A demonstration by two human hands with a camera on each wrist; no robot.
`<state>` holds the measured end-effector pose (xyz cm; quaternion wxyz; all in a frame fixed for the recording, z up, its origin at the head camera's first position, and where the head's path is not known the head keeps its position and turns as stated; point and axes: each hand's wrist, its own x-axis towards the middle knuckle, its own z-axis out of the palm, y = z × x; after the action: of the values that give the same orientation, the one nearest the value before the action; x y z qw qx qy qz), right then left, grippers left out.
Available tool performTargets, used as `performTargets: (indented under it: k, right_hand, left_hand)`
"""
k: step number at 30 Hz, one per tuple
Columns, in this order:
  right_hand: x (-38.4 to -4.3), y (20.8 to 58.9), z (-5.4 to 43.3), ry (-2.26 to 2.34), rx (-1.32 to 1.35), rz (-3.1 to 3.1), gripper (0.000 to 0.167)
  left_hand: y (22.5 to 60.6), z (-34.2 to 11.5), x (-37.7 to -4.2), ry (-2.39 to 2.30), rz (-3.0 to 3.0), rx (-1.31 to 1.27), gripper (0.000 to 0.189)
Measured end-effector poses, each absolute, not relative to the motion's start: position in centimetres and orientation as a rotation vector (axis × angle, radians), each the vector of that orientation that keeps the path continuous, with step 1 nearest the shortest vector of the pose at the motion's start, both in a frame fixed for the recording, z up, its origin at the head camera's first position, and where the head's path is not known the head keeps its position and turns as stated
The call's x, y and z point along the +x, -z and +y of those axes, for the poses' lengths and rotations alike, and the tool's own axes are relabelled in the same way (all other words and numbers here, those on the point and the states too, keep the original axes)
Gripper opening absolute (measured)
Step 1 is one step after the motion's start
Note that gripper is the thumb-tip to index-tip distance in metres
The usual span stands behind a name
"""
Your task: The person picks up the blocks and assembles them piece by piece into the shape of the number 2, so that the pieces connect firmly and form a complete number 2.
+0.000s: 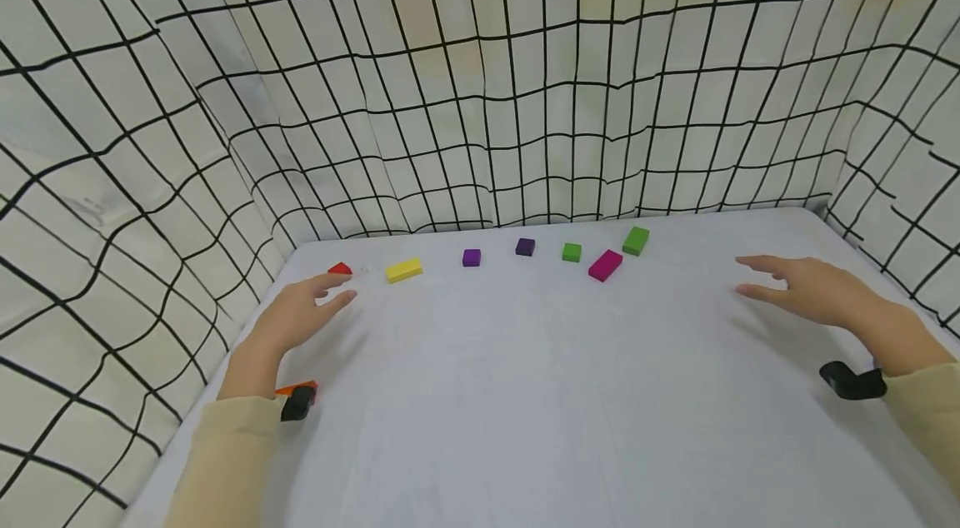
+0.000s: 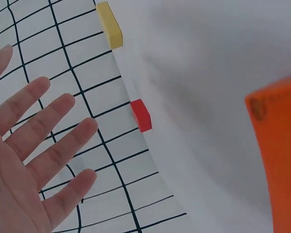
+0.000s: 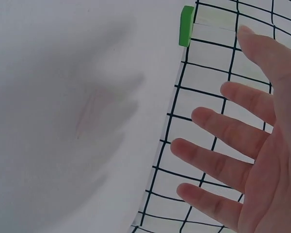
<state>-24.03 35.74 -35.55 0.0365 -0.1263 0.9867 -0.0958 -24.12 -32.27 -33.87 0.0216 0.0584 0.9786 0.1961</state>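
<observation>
My left hand (image 1: 296, 316) hovers over the left side of the white table, fingers spread and holding nothing. Just past its fingertips is a red block (image 1: 340, 268), partly hidden in the head view. A yellow block (image 1: 405, 270) lies to its right. Beneath my left wrist an orange block (image 2: 281, 160) shows, mostly covered in the head view. My right hand (image 1: 813, 291) is held above the right side, its fingers apart and the palm bare. Nearest to it are a long green block (image 1: 636, 241) and a magenta block (image 1: 605, 265).
Along the back of the white table (image 1: 480, 395) lie a purple block (image 1: 471, 257), a dark purple block (image 1: 525, 246) and a small green block (image 1: 572, 252). A black-lined grid net (image 1: 517, 87) with pale backing rises behind and at both sides.
</observation>
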Motion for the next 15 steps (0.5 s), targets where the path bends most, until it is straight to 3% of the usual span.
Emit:
performTargets:
  k: [7, 15]
  right_hand:
    - [-23.6, 35.8, 36.9, 0.395, -0.422, 3.008, 0.069]
    - [-23.3, 36.2, 38.2, 0.403, -0.458, 2.999, 0.067]
  left_hand:
    - [33.6, -33.4, -23.1, -0.691, 2.999, 0.176, 0.071]
    - [33.9, -34.6, -22.1, -0.742, 2.951, 0.213, 0.059]
